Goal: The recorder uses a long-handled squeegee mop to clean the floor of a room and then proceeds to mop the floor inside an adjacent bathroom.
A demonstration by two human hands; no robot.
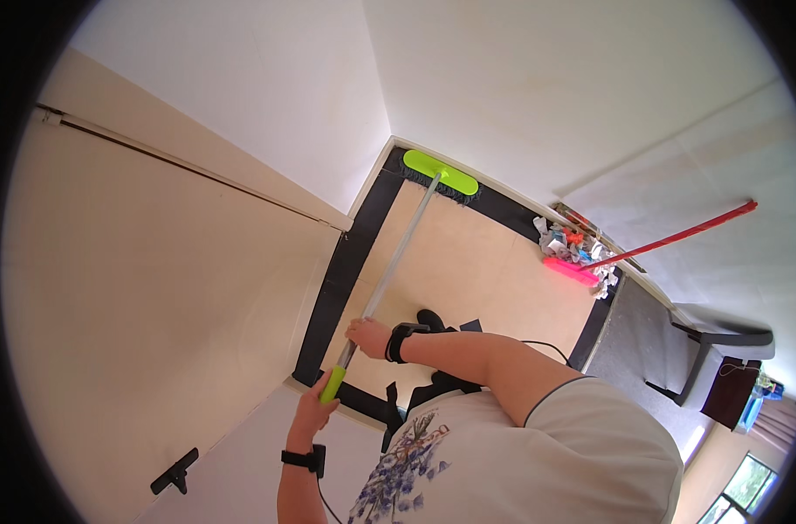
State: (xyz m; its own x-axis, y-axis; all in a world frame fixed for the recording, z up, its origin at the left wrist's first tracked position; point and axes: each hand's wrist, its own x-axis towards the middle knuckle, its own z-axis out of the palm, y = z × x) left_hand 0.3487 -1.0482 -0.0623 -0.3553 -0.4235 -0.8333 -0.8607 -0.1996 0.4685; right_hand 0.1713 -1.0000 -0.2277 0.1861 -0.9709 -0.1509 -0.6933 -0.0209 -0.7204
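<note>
My left hand (315, 407) is closed around the green grip (333, 384) at the near end of a metal pole (398, 254). Farther up the same pole, my right hand (370, 337) holds it. The pole runs to a lime-green, flat mop head (441, 172) with dark fringe, which lies on the floor along the wall near the corner. A pink broom head (571, 271) stands against a pile of crumpled paper and litter (575, 241), its red handle (679, 236) leaning to the right. Both my wrists bear black straps.
Beige tiles (476, 255) with a black border cover the floor. A door (175, 262) with a black handle (175, 471) is at the left. White walls meet beyond the mop head. A chair (699, 367) stands on grey flooring at the right. A cable runs beside my right arm.
</note>
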